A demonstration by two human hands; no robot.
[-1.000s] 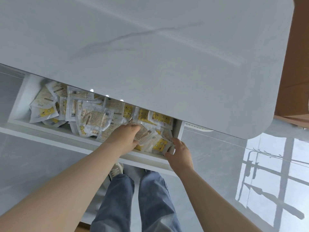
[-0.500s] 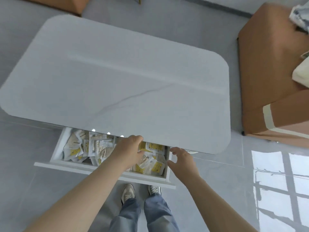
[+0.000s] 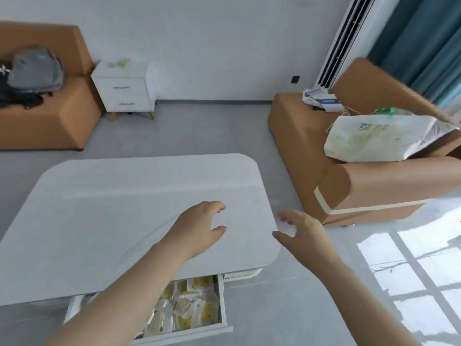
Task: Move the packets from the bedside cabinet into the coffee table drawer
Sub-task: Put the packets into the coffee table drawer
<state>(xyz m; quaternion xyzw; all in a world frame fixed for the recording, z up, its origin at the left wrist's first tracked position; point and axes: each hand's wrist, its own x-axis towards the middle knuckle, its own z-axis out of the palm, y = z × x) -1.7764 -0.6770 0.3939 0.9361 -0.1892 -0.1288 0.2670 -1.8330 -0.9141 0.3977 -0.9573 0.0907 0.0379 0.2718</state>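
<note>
The white coffee table [image 3: 104, 201] fills the lower left, and its drawer [image 3: 222, 303] stands pulled out below the near edge. Several yellow-and-clear packets [image 3: 192, 305] lie piled inside it, partly hidden by my left forearm. My left hand [image 3: 199, 228] hovers open over the tabletop, holding nothing. My right hand [image 3: 301, 233] is open too, past the table's right corner, fingers spread. The white bedside cabinet [image 3: 124, 88] stands far off against the back wall, with a few blurred packets [image 3: 121, 63] on its top.
An orange sofa [image 3: 374, 196] with a white bag [image 3: 384, 138] and papers sits to the right. Another orange sofa [image 3: 50, 116] with a grey backpack [image 3: 35, 68] is at the back left. Grey floor lies between table and cabinet.
Both hands have come up out of the drawer and now hold nothing. My head has lifted, so the room and the far cabinet have come into view. The drawer stays open.
</note>
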